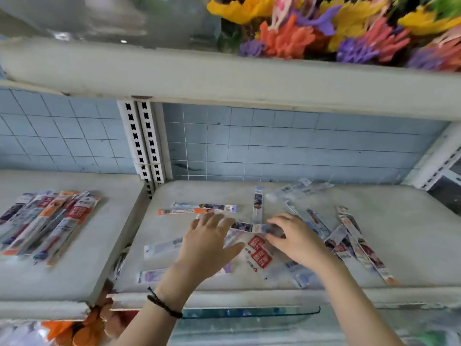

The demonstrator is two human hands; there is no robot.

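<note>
Several long narrow packets lie scattered on a white shelf board (411,221). My left hand (209,243) hovers over them with fingers spread and straight, holding nothing. My right hand (294,238) has its fingers curled onto a small dark-printed packet (245,226) near the middle of the pile. A clear bag with red labels (259,253) lies between my two hands. An orange-edged packet (184,211) lies flat just beyond my left fingers. More packets (359,243) spread out to the right of my right hand.
A tidy row of similar packets (47,221) lies on the neighbouring shelf board to the left. A slotted white upright (143,146) divides the two bays, with blue tiles behind. Colourful plastic plants (324,28) fill the shelf above. Orange items (87,325) sit below left.
</note>
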